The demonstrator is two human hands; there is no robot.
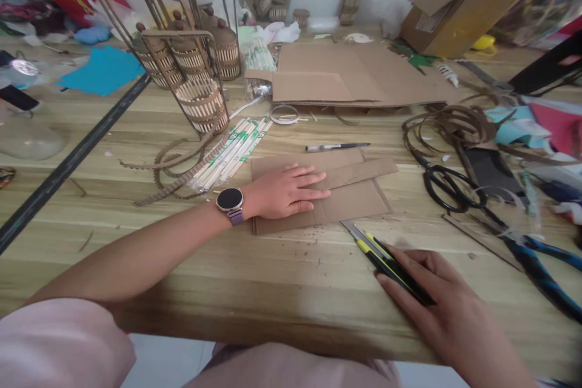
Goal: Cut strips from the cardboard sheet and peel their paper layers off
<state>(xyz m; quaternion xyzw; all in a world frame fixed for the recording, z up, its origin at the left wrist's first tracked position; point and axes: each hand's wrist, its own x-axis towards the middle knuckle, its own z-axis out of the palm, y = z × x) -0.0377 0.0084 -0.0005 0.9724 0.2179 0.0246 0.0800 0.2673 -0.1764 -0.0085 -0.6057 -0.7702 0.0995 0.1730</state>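
Observation:
My left hand (286,191) lies flat with fingers spread on a piece of cardboard (350,205). A narrow cardboard strip (364,173) rests slantwise on that piece, its left end close to my fingers. In my right hand (436,297) is a utility knife (391,267) with a black and yellow handle. Its blade is out and points at the lower edge of the cardboard. A pen (337,147) lies just beyond the piece.
Wrapped sticks (231,154) and notched cardboard strips (175,173) lie left of the cardboard. Several small lantern-like baskets (202,103) stand behind them. Larger cardboard sheets (327,85) lie at the back. Scissors (450,188) and blue-handled pliers (541,273) are on the right.

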